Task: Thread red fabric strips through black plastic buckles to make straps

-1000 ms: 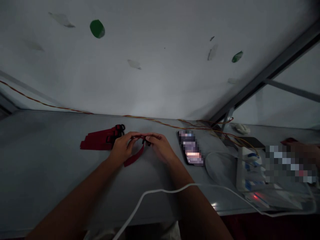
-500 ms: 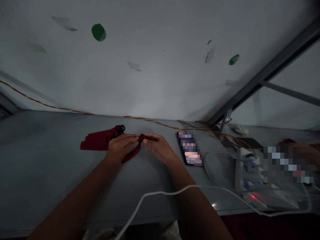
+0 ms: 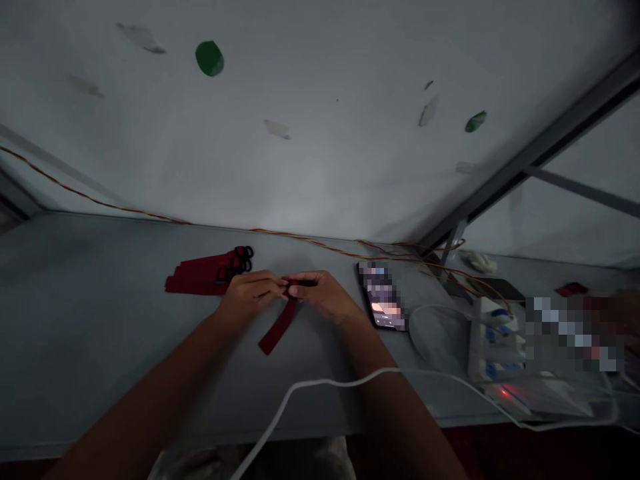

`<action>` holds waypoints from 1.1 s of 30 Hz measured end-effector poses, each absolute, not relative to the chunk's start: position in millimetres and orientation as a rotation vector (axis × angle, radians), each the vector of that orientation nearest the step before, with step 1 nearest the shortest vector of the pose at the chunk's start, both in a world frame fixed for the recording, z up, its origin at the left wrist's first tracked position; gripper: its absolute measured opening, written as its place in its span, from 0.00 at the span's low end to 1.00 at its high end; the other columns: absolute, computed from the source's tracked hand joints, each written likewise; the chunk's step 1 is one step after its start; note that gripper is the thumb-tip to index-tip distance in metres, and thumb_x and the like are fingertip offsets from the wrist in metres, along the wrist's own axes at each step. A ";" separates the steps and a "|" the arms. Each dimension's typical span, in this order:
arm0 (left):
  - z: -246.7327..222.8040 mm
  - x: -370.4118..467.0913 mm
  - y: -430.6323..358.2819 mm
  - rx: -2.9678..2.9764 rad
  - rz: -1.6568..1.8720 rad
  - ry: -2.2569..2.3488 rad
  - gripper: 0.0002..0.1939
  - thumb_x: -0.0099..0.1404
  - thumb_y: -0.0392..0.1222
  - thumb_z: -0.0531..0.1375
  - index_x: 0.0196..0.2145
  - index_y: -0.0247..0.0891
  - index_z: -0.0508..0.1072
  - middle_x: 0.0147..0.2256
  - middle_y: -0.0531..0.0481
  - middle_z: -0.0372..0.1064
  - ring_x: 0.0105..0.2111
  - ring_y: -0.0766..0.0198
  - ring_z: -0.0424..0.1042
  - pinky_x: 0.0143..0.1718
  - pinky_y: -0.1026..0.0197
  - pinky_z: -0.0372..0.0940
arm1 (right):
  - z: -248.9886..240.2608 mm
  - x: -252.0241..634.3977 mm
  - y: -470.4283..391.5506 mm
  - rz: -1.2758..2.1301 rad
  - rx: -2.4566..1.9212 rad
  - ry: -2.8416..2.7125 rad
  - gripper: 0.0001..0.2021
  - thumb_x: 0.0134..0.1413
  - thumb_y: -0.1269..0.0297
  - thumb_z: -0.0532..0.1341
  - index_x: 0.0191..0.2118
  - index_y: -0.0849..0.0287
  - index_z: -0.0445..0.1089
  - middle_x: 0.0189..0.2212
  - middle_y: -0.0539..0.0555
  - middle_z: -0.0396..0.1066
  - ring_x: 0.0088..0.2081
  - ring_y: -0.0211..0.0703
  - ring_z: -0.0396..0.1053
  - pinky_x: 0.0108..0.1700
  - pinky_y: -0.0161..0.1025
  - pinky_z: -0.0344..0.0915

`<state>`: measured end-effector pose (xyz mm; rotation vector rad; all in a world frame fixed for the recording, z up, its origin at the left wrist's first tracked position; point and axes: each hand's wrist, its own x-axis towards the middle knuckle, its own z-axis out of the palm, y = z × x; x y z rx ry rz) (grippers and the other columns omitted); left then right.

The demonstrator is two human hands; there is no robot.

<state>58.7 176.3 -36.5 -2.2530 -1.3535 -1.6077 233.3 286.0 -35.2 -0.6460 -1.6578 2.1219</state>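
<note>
A dark red strap (image 3: 278, 329) is pinched between my two hands, its loose tail slanting down to the left over the grey table (image 3: 125, 360). My left hand (image 3: 256, 292) is closed on the strap's upper end. My right hand (image 3: 323, 295) also grips that end, thumb pressed onto it; a dark piece shows by its fingers, partly hidden. Left of my hands lies a stack of red straps (image 3: 197, 275) with black rings or buckles (image 3: 244, 253) at their right ends.
A lit phone (image 3: 383, 297) lies right of my hands. Further right are a white power strip (image 3: 483, 340) and another person's hand (image 3: 627, 320), blurred. A white cable (image 3: 325, 382) crosses over my right forearm. Twisted wires (image 3: 310, 241) run along the wall's foot.
Both hands have shifted slightly right and down with the strap. More of its tail now shows, hanging free below the fingers. The camera view has moved a little.
</note>
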 end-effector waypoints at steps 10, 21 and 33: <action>-35.0 60.1 179.9 -2.337 -1.565 -1.469 0.07 0.64 0.43 0.66 0.31 0.38 0.74 0.39 0.48 0.79 0.42 0.61 0.77 0.46 0.58 0.72 | -34.0 233.1 287.5 2.218 -0.669 -1.488 0.18 0.38 0.60 0.77 0.37 0.61 0.78 0.30 0.51 0.75 0.30 0.36 0.69 0.36 0.36 0.64; -38.0 56.9 179.4 -2.397 -1.652 -1.670 0.13 0.62 0.44 0.68 0.43 0.40 0.78 0.38 0.48 0.77 0.37 0.62 0.77 0.42 0.60 0.71 | -36.3 231.2 286.1 2.264 -0.678 -1.418 0.17 0.38 0.61 0.77 0.36 0.61 0.77 0.31 0.52 0.75 0.32 0.37 0.71 0.39 0.36 0.68; -35.8 57.7 177.6 -2.310 -1.710 -1.726 0.07 0.62 0.43 0.68 0.38 0.41 0.80 0.36 0.49 0.76 0.36 0.64 0.75 0.40 0.62 0.70 | -45.0 235.0 291.8 2.188 -0.615 -1.591 0.18 0.45 0.60 0.74 0.45 0.56 0.78 0.41 0.53 0.77 0.41 0.39 0.73 0.51 0.40 0.65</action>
